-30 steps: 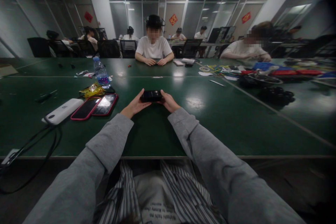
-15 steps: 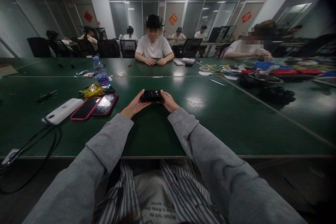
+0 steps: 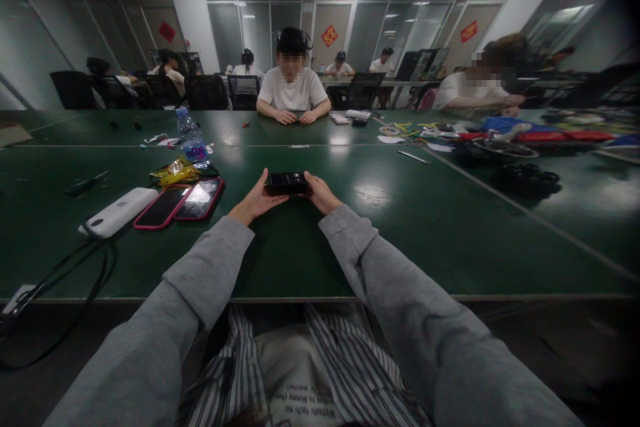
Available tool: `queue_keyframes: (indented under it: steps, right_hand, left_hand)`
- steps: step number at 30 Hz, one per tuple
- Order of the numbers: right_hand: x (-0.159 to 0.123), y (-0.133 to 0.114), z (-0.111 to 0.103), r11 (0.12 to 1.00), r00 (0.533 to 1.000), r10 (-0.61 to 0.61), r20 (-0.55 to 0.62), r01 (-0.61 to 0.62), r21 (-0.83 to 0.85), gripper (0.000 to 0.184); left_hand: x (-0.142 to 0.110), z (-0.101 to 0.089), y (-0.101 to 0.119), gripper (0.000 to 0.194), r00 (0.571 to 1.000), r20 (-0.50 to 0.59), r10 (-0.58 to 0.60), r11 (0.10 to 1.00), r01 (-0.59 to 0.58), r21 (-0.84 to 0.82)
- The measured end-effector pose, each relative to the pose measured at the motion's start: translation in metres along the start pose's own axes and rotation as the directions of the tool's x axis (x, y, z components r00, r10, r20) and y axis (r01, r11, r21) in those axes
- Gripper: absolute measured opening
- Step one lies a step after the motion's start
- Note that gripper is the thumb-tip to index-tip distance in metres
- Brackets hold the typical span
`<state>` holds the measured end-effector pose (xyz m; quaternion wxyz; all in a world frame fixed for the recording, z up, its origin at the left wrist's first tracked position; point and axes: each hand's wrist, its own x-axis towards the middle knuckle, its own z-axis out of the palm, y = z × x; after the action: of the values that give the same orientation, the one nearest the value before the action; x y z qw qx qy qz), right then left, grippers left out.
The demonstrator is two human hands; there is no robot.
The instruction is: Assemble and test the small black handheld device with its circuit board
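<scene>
A small flat black box (image 3: 288, 182) rests on the green table (image 3: 410, 227) straight ahead of me. My left hand (image 3: 256, 199) grips its left end, thumb on top and fingers curled under the side. My right hand (image 3: 320, 192) clasps its right end in the same way. Both arms are in grey sleeves and stretch out over the table's near edge.
To the left lie a white power bank (image 3: 120, 211) with a black cable, two phones in red cases (image 3: 180, 204), a yellow wrapper (image 3: 175, 172) and a water bottle (image 3: 191, 138). Other people sit across the table (image 3: 293, 90). Coloured clutter and black items lie at right (image 3: 525, 180).
</scene>
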<state>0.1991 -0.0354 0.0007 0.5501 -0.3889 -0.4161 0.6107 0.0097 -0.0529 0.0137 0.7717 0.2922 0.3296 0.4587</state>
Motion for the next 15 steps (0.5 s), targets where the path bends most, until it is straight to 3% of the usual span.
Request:
queue_keyframes:
  steps: [7, 15]
  right_hand:
    - [-0.0022, -0.0006, 0.0009, 1.000, 1.000, 0.002, 0.025, -0.001, -0.024, 0.022]
    - [-0.0042, -0.0027, 0.0020, 0.999, 0.999, 0.018, 0.041, -0.016, -0.048, 0.021]
  left_hand:
    - [0.0014, -0.0012, -0.0013, 0.061, 0.999, -0.045, -0.007, 0.998, 0.004, -0.062]
    - [0.0029, -0.0018, -0.0047, 0.060, 0.998, 0.054, -0.015, 0.995, 0.021, -0.095]
